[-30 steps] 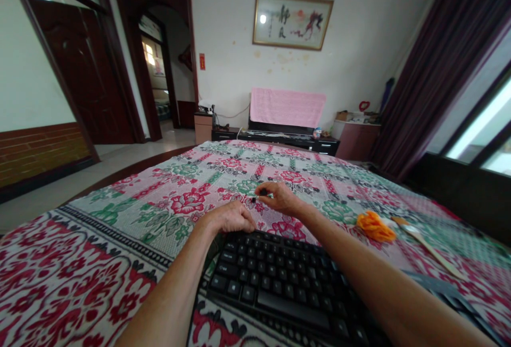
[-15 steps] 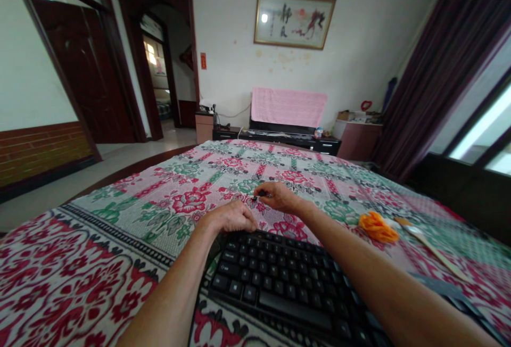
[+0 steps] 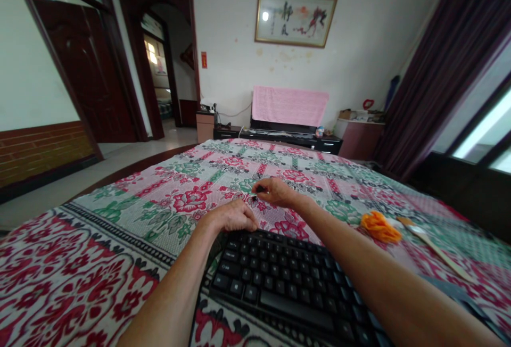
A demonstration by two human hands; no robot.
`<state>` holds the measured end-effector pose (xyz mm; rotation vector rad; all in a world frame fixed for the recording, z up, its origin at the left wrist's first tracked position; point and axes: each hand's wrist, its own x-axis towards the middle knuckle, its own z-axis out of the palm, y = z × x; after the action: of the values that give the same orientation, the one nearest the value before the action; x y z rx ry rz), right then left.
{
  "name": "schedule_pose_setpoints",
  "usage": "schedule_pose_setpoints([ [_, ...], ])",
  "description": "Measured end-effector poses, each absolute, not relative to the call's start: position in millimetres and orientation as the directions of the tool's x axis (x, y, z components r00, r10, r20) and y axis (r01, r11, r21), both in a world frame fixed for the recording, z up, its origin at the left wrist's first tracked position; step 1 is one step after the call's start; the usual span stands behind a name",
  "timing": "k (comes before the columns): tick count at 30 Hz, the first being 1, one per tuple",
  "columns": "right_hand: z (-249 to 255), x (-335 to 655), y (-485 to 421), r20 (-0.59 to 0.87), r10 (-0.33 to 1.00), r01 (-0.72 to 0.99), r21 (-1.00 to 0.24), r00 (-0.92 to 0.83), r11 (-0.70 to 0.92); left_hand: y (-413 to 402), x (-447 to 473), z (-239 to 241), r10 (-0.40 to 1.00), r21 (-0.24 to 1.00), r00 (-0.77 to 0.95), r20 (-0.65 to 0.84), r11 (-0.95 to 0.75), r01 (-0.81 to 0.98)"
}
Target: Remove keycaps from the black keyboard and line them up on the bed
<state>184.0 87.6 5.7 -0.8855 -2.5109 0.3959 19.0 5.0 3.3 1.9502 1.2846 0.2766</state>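
Note:
A black keyboard [image 3: 293, 278] lies at a slant on the flowered cloth in front of me, its right part covered by my right forearm. My left hand [image 3: 235, 215] is closed, its curled fingertips at the keyboard's top left edge. Beyond that edge, my right hand [image 3: 275, 192] hovers just over the cloth with thumb and fingers pinched together. A small dark piece shows between those fingers, too small to name. Just below them a tiny dark speck [image 3: 254, 198] shows on the cloth.
To the right lie a crumpled orange cloth [image 3: 380, 226] and a brush with a pale wooden handle [image 3: 443, 256]. A grey-blue flat object [image 3: 451, 291] is partly hidden by my right forearm. The patterned tablecloth [image 3: 159, 219] covers the table.
My right hand has lifted slightly, and its pinched fingers have come away from the dark speck on the cloth. My left hand stays at the keyboard's edge.

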Motion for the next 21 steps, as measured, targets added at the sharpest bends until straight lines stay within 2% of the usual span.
schedule_pose_setpoints([
  [5,12.7,182.3,90.0,0.249,0.677,0.555,-0.416,-0.692,0.72,5.8,18.7,2.1,0.861,0.701,0.463,-0.212,-0.196,0.685],
  [10,13.4,185.1,89.1,0.25,0.696,0.556,-0.449,-0.673,0.699,6.5,18.2,1.8,0.859,0.695,0.46,-0.224,-0.19,0.693],
  [13,6.1,186.4,92.5,0.244,0.762,0.567,-0.541,-0.6,0.621,7.4,17.1,0.0,0.855,0.69,0.467,-0.226,-0.198,0.696],
  [17,-8.8,186.6,101.0,0.188,0.889,0.526,-0.748,-0.417,0.405,7.2,15.9,-1.2,0.846,0.69,0.487,-0.214,-0.222,0.689],
  [21,-15.1,185.7,105.3,0.157,0.944,0.55,-0.78,-0.291,0.299,5.9,16.0,0.1,0.846,0.698,0.489,-0.215,-0.217,0.683],
])
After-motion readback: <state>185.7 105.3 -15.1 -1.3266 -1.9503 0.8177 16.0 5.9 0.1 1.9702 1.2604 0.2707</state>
